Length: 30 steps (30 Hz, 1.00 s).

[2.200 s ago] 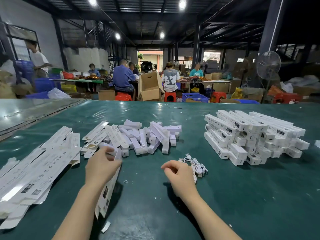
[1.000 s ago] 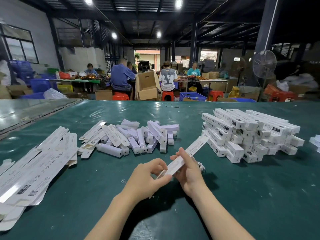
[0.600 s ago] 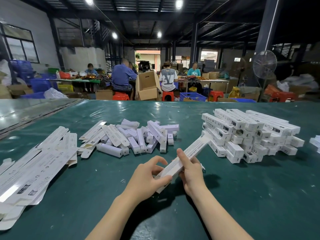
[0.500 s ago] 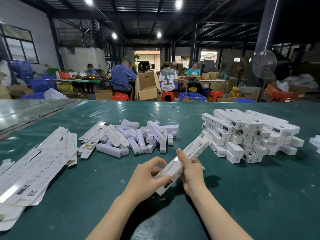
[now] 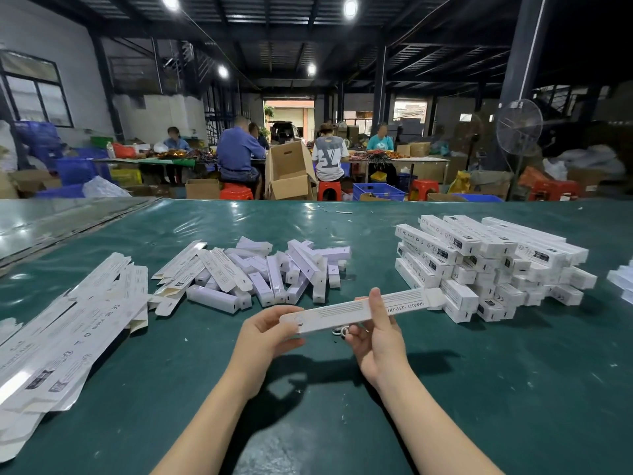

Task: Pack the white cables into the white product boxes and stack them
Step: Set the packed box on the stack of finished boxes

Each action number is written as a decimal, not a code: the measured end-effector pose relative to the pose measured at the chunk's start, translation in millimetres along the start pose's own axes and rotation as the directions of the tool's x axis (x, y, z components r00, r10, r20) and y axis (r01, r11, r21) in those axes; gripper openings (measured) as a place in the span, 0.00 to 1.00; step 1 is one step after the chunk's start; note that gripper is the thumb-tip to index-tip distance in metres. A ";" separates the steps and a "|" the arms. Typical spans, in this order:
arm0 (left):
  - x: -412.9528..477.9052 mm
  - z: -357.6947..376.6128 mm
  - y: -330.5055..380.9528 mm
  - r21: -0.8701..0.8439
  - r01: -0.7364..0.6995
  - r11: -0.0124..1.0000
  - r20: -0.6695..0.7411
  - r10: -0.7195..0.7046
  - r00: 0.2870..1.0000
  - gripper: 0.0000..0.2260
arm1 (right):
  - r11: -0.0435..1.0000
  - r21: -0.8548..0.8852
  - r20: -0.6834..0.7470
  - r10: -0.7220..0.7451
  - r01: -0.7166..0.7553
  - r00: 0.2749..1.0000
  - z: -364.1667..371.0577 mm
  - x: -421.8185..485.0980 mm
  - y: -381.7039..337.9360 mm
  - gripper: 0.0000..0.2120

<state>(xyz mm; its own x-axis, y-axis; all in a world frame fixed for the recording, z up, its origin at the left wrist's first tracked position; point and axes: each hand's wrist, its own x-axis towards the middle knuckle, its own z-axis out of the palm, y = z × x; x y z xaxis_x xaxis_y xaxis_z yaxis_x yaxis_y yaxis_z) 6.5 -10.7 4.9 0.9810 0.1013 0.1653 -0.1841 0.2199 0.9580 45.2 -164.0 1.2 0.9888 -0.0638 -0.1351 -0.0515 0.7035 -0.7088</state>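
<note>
A long white product box [image 5: 346,313] is held nearly level above the green table. My left hand [image 5: 265,332] pinches its left end. My right hand [image 5: 375,332] grips its middle, thumb up over the front face. The box's right end flap [image 5: 434,298] stands open near the stack. A bit of white cable [image 5: 340,331] shows below the box by my right fingers; most of it is hidden. A stack of filled white boxes [image 5: 486,265] stands at the right.
A loose heap of short white boxes [image 5: 274,272] lies at mid-table. Flat unfolded box blanks [image 5: 68,323] are piled at the left. More white items [image 5: 621,279] sit at the right edge. People work at tables beyond the far edge.
My left hand took a flat box from the left pile and brought it to centre. Both hands have since turned it from a steep slant to nearly level and opened it up.
</note>
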 end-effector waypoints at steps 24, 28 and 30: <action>-1.0 27.2 7.2 -0.570 0.095 0.816 -0.093 -0.179 0.979 0.11 | 0.878 0.262 0.465 0.249 -0.400 0.850 -3.8 -10.3 -11.7 0.34; -1.8 23.6 7.5 -0.735 0.158 0.659 0.045 -0.184 0.982 0.22 | 0.911 0.218 0.347 0.263 -0.350 0.900 -4.4 -8.1 -10.5 0.27; -2.2 24.0 7.3 -0.693 0.125 0.710 0.028 -0.147 0.989 0.25 | 0.931 0.183 0.269 0.262 -0.316 0.927 -4.0 -7.0 -10.3 0.11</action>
<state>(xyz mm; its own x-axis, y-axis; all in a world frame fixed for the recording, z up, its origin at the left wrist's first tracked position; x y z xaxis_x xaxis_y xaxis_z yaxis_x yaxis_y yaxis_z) 4.5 -32.6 17.2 0.9988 0.0403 0.0295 -0.0498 0.8415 0.5380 38.2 -173.6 6.7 0.9407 0.3156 -0.1244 -0.3348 0.8047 -0.4903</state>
